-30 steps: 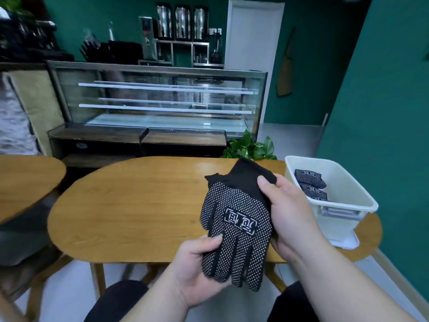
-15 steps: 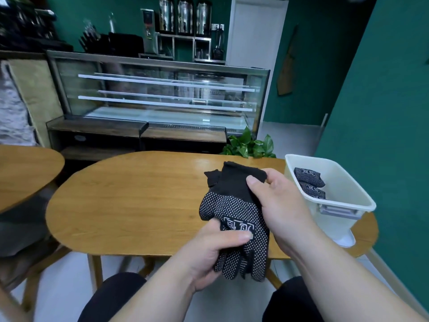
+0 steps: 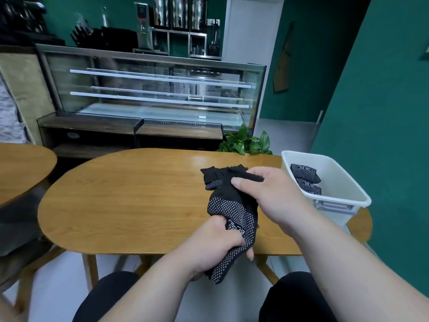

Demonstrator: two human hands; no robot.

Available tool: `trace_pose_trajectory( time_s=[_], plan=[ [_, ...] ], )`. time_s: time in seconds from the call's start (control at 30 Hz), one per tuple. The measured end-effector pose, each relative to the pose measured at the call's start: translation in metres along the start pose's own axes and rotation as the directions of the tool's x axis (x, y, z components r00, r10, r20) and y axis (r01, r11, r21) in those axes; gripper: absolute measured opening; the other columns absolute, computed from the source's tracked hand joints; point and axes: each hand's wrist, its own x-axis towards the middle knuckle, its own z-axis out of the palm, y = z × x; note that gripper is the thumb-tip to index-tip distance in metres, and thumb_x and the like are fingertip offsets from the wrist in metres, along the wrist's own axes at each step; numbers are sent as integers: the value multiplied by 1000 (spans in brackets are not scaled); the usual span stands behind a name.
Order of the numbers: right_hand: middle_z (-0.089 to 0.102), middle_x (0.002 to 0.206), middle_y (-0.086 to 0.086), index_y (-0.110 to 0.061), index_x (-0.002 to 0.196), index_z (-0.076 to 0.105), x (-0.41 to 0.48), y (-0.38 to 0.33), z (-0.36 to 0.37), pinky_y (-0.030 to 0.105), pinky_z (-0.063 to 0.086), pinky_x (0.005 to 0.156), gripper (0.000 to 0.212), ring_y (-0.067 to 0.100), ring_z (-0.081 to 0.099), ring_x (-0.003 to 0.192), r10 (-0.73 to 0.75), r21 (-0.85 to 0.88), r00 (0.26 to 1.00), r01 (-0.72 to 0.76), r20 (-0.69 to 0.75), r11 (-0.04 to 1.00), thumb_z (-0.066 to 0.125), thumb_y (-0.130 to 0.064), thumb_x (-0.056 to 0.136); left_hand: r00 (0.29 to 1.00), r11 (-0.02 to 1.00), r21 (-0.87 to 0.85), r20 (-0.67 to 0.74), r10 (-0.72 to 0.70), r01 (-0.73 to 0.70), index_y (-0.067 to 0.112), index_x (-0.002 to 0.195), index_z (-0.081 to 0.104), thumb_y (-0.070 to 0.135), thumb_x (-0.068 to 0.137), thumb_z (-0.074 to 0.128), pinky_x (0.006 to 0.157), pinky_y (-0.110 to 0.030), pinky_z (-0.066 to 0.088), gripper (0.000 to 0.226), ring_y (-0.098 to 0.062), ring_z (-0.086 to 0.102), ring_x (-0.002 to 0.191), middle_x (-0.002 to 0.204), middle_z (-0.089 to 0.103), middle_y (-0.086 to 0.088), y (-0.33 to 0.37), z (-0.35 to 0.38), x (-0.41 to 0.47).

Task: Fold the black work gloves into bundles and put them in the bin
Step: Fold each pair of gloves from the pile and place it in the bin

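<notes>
2 hands (image 3: 216,247) (image 3: 274,196) around white-labelled black gloves (image 3: 234,205)

Oval wooden bench (image 3: 130,201), standing on splayed wooden legs. Behind the bench: a long glass display case (image 3: 162,89) with white shelf rails, set on a dark wooden base. Just past the bench's far right edge: a leafy green plant (image 3: 246,142). Left of the bench and apart from it: a second wooden table (image 3: 21,168), partly in view. Far behind the bench, above the case: three steel urns (image 3: 180,11) on a metal rack, beside a white door (image 3: 250,31). Right of the bench: a green wall (image 3: 383,101).
</notes>
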Motion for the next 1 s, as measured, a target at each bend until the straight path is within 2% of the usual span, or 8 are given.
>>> trace_pose_trajectory(
  time_s=[0.1,0.23,0.33,0.47,0.67,0.8,0.93,1.0],
  plan=[
    [71,68,-1,-15,76,70,5,0,-5,26,45,57,19,13,62,59,16,67,999,-14,-33,998,71,-27,91,998,999,16,50,37,-38,-8,96,65,34,83,60,58,-28,41,44,-20,51,60,66,65,-13,-5,0,0],
    [73,72,8,-9,80,69,10,1,-9,31,50,62,20,19,63,63,42,205,997,-30,-57,978,69,-24,93,995,996,-32,55,84,-82,10,100,65,28,78,72,59,-17,44,29,-12,60,58,61,66,-6,-5,-2,0],
    [73,71,7,-8,80,70,15,-2,-19,29,52,59,18,17,63,60,44,285,984,7,-173,958,67,-19,94,997,993,91,-7,73,-72,15,96,67,17,90,67,66,-22,44,7,-10,55,54,55,61,-1,-6,-3,3],
    [66,62,4,-8,78,66,19,-4,-27,25,46,45,19,13,58,49,52,352,938,76,-342,933,65,-16,96,999,970,240,6,38,-39,13,90,63,28,92,58,56,-23,41,15,-14,44,47,47,49,4,2,-5,4],
    [65,62,-1,-7,81,67,21,-5,-18,17,39,40,24,5,53,46,-54,75,932,86,-359,993,64,-26,96,997,961,270,-15,71,-65,24,77,55,36,90,60,58,-28,42,18,-17,46,52,51,55,3,5,-8,8],
    [63,63,0,-8,80,65,25,-12,-27,17,37,37,24,7,52,45,-78,62,907,114,-414,992,65,-27,95,994,949,301,-24,110,-98,20,77,54,34,93,61,65,-31,45,23,-14,48,50,48,53,4,10,-9,12],
    [63,60,-7,-14,79,67,22,-13,-24,20,40,43,23,5,52,48,-118,15,936,131,-331,991,66,-32,94,994,985,138,20,104,-106,13,96,59,44,90,62,62,-34,51,32,-21,64,62,71,69,0,12,-12,12],
    [63,60,-8,-16,78,66,21,-14,-28,21,41,45,23,7,53,51,-123,60,949,146,-292,987,67,-33,94,987,984,99,-44,153,-148,26,92,63,43,91,63,68,-35,52,18,-16,67,72,82,71,5,8,-16,12]
  ],
)
